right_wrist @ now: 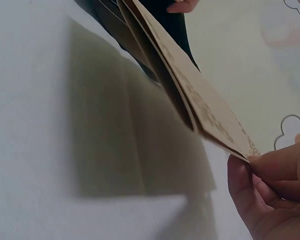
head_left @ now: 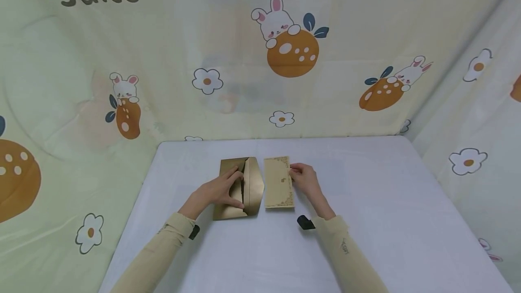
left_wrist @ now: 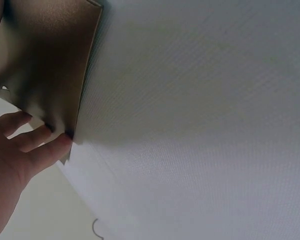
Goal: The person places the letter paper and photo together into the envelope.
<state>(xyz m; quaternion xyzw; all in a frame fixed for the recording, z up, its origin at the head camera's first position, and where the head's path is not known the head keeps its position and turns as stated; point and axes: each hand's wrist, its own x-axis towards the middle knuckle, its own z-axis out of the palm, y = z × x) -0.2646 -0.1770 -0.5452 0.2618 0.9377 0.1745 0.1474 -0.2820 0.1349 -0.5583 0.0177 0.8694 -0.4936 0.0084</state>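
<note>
A gold envelope [head_left: 255, 184] lies on the table with its pointed flap folded out to the right and its mouth gaping. My left hand [head_left: 221, 190] rests on it, thumb and fingers spread apart along the mouth. In the left wrist view, several fingertips [left_wrist: 60, 145] touch the envelope's edge [left_wrist: 65, 75]. To the right, my right hand [head_left: 306, 179] pinches a cream folded card [head_left: 277, 182] with brown ornamental corners by its right edge. The right wrist view shows the card [right_wrist: 210, 110] tilted off the table, its layers slightly parted, between thumb and fingers.
A white cloth covers the table [head_left: 386, 202]. Behind it hangs a printed curtain [head_left: 228, 26] with rabbits and oranges. A dark wrist device [head_left: 305, 222] sits at the right cuff, another [head_left: 194, 232] at the left cuff.
</note>
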